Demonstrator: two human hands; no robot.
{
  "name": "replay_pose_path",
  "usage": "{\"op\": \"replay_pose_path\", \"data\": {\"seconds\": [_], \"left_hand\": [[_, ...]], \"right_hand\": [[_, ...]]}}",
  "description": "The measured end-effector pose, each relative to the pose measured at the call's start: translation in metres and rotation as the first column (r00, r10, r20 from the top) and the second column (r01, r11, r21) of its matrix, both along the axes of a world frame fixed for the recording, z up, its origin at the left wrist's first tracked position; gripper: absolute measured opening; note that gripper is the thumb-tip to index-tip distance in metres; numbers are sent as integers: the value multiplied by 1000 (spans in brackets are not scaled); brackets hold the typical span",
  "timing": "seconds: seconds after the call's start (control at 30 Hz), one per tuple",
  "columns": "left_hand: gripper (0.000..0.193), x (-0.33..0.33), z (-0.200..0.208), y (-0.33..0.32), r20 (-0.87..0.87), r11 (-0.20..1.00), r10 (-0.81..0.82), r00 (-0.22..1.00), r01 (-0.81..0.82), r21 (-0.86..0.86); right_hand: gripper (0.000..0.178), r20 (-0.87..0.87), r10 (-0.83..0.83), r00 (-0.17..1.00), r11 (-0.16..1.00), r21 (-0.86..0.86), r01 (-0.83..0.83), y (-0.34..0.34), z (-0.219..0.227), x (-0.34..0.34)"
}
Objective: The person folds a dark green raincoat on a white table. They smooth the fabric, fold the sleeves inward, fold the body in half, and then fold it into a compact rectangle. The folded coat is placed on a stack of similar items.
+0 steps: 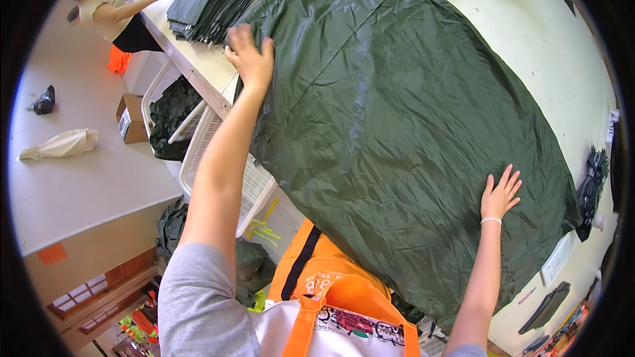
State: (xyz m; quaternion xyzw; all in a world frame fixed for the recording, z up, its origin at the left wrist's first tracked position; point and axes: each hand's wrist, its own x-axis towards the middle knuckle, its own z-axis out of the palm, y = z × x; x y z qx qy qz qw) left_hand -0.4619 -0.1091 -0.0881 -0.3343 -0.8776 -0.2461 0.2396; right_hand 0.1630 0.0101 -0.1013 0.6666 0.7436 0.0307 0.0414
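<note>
A dark green raincoat (390,112) of thin, shiny fabric lies spread over the white table (529,39), its sleeve reaching toward the far edge. My left hand (251,63) is at the coat's far left edge, fingers apart and a little blurred, with nothing visibly gripped. Flat on the lower right part of the coat rests my right hand (501,197), fingers spread and a beaded bracelet at its wrist. Creases run across the fabric, and its near edge hangs over the table side by my orange apron (331,268).
Stacked folded dark green garments (218,0) lie at the far left, near another person (119,13). White plastic baskets (254,188) stand beside the table, one holding dark fabric. A dark bundle (592,188) and a folded dark piece (544,307) lie at right.
</note>
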Motion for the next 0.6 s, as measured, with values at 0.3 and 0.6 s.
{"op": "replay_pose_path", "data": {"seconds": [0.3, 0.6], "left_hand": [[63, -56, -35, -3, 21, 843, -189, 982, 173, -509], [58, -67, -20, 40, 86, 827, -527, 845, 534, -177]], "right_hand": [[61, -137, 141, 981, 989, 64, -133, -83, -2, -40], [68, -75, 48, 996, 998, 54, -44, -64, 23, -97]]}}
